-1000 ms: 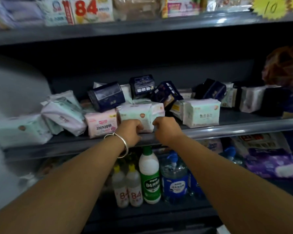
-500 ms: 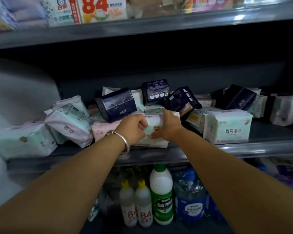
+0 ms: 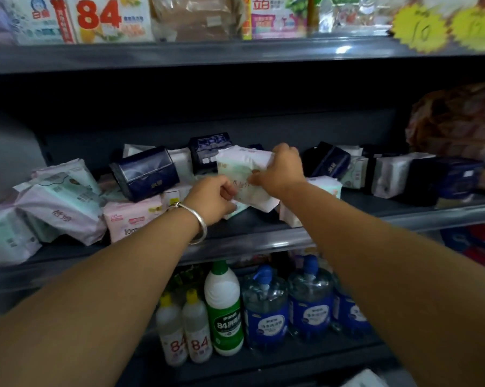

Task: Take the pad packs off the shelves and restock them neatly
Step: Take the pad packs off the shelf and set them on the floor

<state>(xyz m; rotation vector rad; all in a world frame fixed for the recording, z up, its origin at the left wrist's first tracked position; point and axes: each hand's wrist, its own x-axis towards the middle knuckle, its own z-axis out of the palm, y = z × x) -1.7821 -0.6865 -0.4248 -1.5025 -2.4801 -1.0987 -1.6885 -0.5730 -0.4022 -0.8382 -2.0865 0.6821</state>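
Lifted since 0.5 s ago, the pale pad pack (image 3: 242, 174) tilts above the shelf (image 3: 263, 241), both hands' fingers clamped on it.

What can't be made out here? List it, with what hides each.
Head view only:
- Print on the pale pad pack: blurred, partly covered by left hand and right hand.
- Packs at the back of the middle shelf: in shadow behind the dark blue packs.
- Yellow price tags: cut by the top edge, writing blurred.
- Reddish bag: cut by the right edge.
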